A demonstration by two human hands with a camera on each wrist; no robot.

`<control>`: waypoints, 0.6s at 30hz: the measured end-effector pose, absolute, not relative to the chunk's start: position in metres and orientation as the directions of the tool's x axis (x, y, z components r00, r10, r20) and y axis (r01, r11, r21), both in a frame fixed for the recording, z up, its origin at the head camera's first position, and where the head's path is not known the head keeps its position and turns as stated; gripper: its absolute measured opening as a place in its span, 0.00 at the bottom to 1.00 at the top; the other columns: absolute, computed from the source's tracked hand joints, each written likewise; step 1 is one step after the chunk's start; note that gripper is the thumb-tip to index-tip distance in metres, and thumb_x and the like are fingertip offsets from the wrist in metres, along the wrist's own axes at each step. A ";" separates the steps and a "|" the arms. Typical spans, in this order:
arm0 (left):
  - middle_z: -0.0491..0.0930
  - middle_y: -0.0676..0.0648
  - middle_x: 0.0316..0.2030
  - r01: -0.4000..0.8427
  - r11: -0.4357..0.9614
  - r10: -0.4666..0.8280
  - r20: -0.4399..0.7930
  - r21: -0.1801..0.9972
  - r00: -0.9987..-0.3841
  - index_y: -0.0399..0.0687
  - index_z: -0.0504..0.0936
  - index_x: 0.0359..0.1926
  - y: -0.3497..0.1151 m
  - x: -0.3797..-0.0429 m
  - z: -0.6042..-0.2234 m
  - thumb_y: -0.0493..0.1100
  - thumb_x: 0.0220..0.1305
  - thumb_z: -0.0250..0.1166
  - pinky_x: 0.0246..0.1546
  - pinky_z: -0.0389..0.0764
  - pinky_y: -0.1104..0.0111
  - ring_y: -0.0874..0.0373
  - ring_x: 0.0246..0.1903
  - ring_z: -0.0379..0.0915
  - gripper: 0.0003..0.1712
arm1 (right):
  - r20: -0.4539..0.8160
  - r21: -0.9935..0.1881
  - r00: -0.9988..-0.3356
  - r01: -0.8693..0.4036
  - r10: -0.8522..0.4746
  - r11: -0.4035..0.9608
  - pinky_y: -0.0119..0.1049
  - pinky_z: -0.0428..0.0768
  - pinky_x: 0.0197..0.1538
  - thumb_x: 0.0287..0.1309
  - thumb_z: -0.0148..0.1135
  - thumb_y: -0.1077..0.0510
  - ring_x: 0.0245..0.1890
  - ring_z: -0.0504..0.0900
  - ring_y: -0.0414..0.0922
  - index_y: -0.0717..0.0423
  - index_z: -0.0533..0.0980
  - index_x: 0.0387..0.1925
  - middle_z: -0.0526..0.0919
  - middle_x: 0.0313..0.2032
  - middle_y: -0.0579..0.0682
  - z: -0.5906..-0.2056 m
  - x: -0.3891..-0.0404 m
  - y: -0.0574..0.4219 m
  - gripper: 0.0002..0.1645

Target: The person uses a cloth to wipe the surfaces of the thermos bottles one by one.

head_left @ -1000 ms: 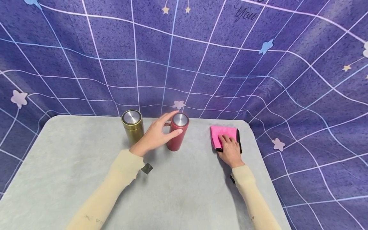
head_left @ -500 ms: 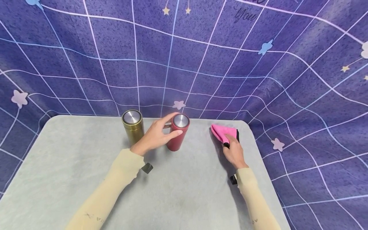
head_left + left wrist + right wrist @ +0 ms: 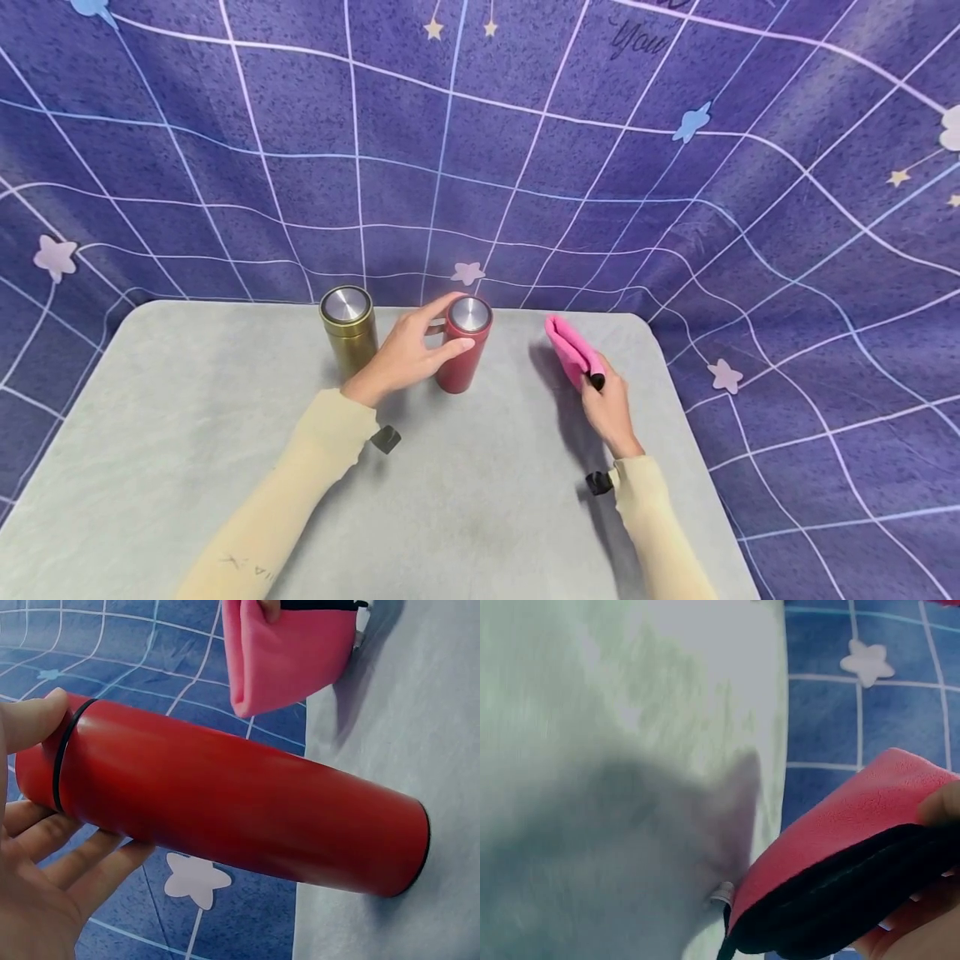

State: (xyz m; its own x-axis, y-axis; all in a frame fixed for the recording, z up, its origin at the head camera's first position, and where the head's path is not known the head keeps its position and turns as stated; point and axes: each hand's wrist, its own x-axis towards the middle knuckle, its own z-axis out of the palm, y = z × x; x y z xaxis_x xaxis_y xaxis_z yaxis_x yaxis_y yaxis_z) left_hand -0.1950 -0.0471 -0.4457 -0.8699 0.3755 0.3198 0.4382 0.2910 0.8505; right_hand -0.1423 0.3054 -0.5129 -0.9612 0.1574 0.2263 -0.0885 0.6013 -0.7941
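A red thermos flask [image 3: 460, 367] with a steel-topped lid stands upright near the back of the table. My left hand [image 3: 408, 350] grips it near the top, thumb on one side and fingers on the other, as the left wrist view of the flask [image 3: 225, 795] shows. At the right, my right hand [image 3: 611, 408] pinches a folded pink cloth [image 3: 572, 350] with black edging. The cloth is held up on edge, its shadow falling on the table to its left. In the right wrist view the folded cloth [image 3: 855, 802] has its black edge toward the hand.
A gold thermos flask [image 3: 351, 333] stands left of the red one, partly behind the left hand. The grey-white table [image 3: 472, 500] ends at the back against a purple-blue grid-patterned curtain [image 3: 390, 192] with stars.
The right hand has lifted the pink cloth, which lay flat under its fingers, and turned it on edge, moving slightly toward me. The left hand has stayed on the red thermos flask.
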 end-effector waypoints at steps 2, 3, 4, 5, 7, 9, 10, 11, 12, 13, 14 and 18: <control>0.80 0.44 0.68 0.434 0.285 0.369 0.320 0.855 -0.872 0.52 0.72 0.78 -0.047 -0.195 -0.446 0.48 0.68 0.76 0.64 0.84 0.54 0.43 0.62 0.83 0.41 | 0.226 -0.800 -0.960 -0.086 0.165 0.594 0.42 0.80 0.53 0.67 0.59 0.70 0.50 0.84 0.56 0.59 0.79 0.64 0.87 0.53 0.63 -0.511 -0.139 0.302 0.25; 0.80 0.44 0.67 0.433 0.281 0.366 0.322 0.856 -0.873 0.52 0.72 0.78 -0.046 -0.195 -0.447 0.48 0.68 0.76 0.64 0.84 0.54 0.43 0.62 0.83 0.41 | 0.224 -0.806 -0.960 -0.085 0.169 0.586 0.39 0.80 0.49 0.67 0.58 0.71 0.47 0.84 0.56 0.59 0.79 0.64 0.87 0.51 0.63 -0.511 -0.137 0.300 0.25; 0.80 0.43 0.67 0.434 0.278 0.364 0.324 0.857 -0.873 0.51 0.72 0.78 -0.046 -0.195 -0.447 0.47 0.68 0.76 0.64 0.84 0.54 0.43 0.62 0.83 0.41 | 0.222 -0.812 -0.959 -0.083 0.174 0.578 0.37 0.79 0.48 0.67 0.58 0.71 0.46 0.83 0.55 0.58 0.79 0.64 0.87 0.50 0.63 -0.510 -0.135 0.298 0.26; 0.80 0.43 0.67 0.434 0.275 0.362 0.326 0.858 -0.873 0.51 0.72 0.78 -0.045 -0.195 -0.447 0.47 0.68 0.76 0.64 0.84 0.54 0.43 0.62 0.83 0.41 | 0.223 -0.817 -0.959 -0.086 0.175 0.570 0.35 0.79 0.48 0.67 0.57 0.71 0.47 0.83 0.55 0.58 0.79 0.65 0.87 0.51 0.63 -0.509 -0.134 0.297 0.26; 0.81 0.43 0.67 0.433 0.271 0.356 0.329 0.860 -0.875 0.50 0.72 0.78 -0.044 -0.195 -0.448 0.47 0.68 0.76 0.63 0.84 0.54 0.43 0.61 0.83 0.41 | 0.229 -0.829 -0.958 -0.099 0.172 0.550 0.33 0.77 0.54 0.68 0.57 0.72 0.53 0.83 0.54 0.57 0.79 0.66 0.86 0.54 0.62 -0.507 -0.131 0.294 0.27; 0.82 0.42 0.66 0.428 0.262 0.344 0.331 0.865 -0.879 0.48 0.72 0.78 -0.043 -0.195 -0.448 0.47 0.68 0.77 0.62 0.85 0.54 0.44 0.60 0.84 0.41 | 0.238 -0.846 -0.959 -0.125 0.157 0.518 0.32 0.76 0.60 0.69 0.57 0.72 0.59 0.82 0.53 0.55 0.78 0.69 0.85 0.59 0.61 -0.503 -0.129 0.290 0.29; 0.82 0.42 0.65 0.425 0.256 0.337 0.332 0.868 -0.881 0.48 0.72 0.78 -0.043 -0.194 -0.448 0.46 0.68 0.77 0.62 0.85 0.55 0.44 0.60 0.84 0.41 | 0.244 -0.854 -0.959 -0.141 0.146 0.500 0.31 0.74 0.64 0.69 0.57 0.72 0.63 0.80 0.52 0.55 0.77 0.70 0.84 0.62 0.60 -0.501 -0.128 0.287 0.30; 0.82 0.42 0.65 0.421 0.250 0.332 0.332 0.872 -0.883 0.48 0.72 0.78 -0.043 -0.194 -0.448 0.46 0.68 0.77 0.62 0.85 0.55 0.44 0.60 0.84 0.41 | 0.250 -0.861 -0.959 -0.155 0.137 0.485 0.31 0.73 0.67 0.70 0.57 0.72 0.66 0.79 0.51 0.54 0.77 0.71 0.83 0.64 0.59 -0.499 -0.127 0.285 0.31; 0.83 0.42 0.64 0.417 0.243 0.326 0.331 0.876 -0.885 0.47 0.72 0.77 -0.042 -0.194 -0.448 0.45 0.67 0.77 0.61 0.86 0.55 0.44 0.60 0.84 0.41 | 0.254 -0.870 -0.958 -0.167 0.131 0.464 0.30 0.72 0.67 0.70 0.57 0.72 0.67 0.78 0.50 0.53 0.77 0.72 0.82 0.65 0.58 -0.497 -0.126 0.282 0.31; 0.83 0.42 0.64 0.412 0.239 0.322 0.329 0.879 -0.888 0.47 0.73 0.77 -0.041 -0.193 -0.448 0.45 0.67 0.77 0.61 0.86 0.56 0.44 0.60 0.84 0.41 | 0.258 -0.877 -0.958 -0.178 0.126 0.446 0.29 0.72 0.68 0.71 0.56 0.72 0.67 0.78 0.50 0.53 0.76 0.72 0.82 0.66 0.57 -0.494 -0.125 0.279 0.32; 0.83 0.42 0.64 0.408 0.234 0.320 0.326 0.883 -0.890 0.47 0.73 0.77 -0.040 -0.192 -0.448 0.45 0.67 0.78 0.60 0.86 0.57 0.44 0.60 0.84 0.41 | 0.262 -0.884 -0.957 -0.185 0.127 0.430 0.27 0.72 0.67 0.71 0.56 0.72 0.67 0.78 0.49 0.52 0.76 0.73 0.82 0.66 0.57 -0.492 -0.125 0.276 0.32; 0.83 0.43 0.64 0.382 0.226 0.314 0.304 0.896 -0.899 0.50 0.73 0.77 -0.037 -0.190 -0.449 0.47 0.66 0.78 0.60 0.86 0.58 0.44 0.59 0.84 0.41 | 0.277 -0.896 -0.950 -0.202 0.144 0.395 0.23 0.72 0.65 0.73 0.58 0.69 0.65 0.78 0.47 0.51 0.75 0.73 0.82 0.65 0.56 -0.482 -0.121 0.263 0.31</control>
State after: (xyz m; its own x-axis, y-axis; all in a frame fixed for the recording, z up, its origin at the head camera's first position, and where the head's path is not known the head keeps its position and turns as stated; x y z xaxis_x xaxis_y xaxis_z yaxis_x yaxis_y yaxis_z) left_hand -0.1897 -0.0374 -0.4486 -0.8992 0.3143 0.3043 0.3821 0.2257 0.8961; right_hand -0.1214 0.2627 -0.4819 -0.9498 0.1443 0.2775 -0.2017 0.3953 -0.8961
